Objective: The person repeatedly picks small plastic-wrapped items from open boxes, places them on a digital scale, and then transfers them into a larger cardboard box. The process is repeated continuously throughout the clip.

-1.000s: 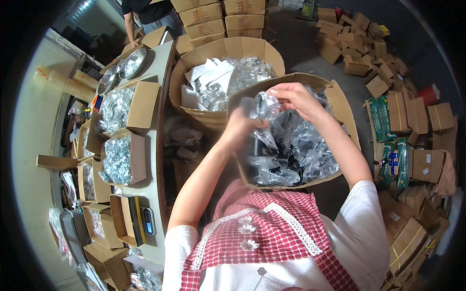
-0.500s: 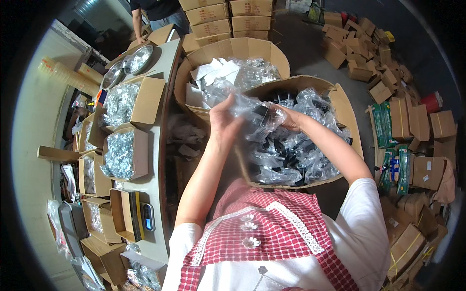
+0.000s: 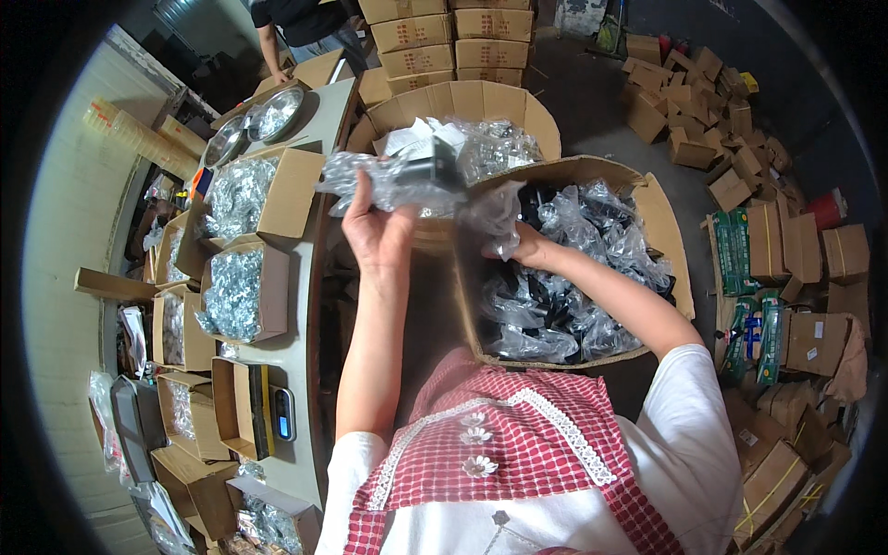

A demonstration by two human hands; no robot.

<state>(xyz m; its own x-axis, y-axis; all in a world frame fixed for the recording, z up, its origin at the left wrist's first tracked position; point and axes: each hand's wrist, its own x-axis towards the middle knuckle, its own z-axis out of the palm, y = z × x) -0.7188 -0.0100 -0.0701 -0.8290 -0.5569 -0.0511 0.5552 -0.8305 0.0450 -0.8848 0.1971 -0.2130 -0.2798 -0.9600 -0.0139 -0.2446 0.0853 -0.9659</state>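
Note:
My left hand point(image 3: 375, 236) is closed round a crumpled clear plastic bag point(image 3: 393, 185), raised between the worktable and the boxes. A dark, block-like part point(image 3: 433, 165) shows at the bag's right end, blurred by motion. Over the left rim of the right-hand carton, my right hand point(image 3: 529, 248) is closed on another clear plastic bag point(image 3: 499, 217); what is inside it is blurred. That large carton point(image 3: 668, 222) holds many black parts in clear bags. Behind it, a second open carton point(image 3: 532, 100) contains white papers and clear bagged pieces.
On the left stands a worktable point(image 3: 305, 370) with several small boxes of bagged parts point(image 3: 233, 294), metal bowls point(image 3: 277, 116) and a digital scale point(image 3: 284, 414). Stacked cartons point(image 3: 490, 42) rise at the back, near another person point(image 3: 310, 28). Small boxes point(image 3: 689, 148) are heaped at the right.
My hands have moved apart. The left one has swung left with its bag and dark part; the right one has shifted slightly left and nearer, holding a clear bag.

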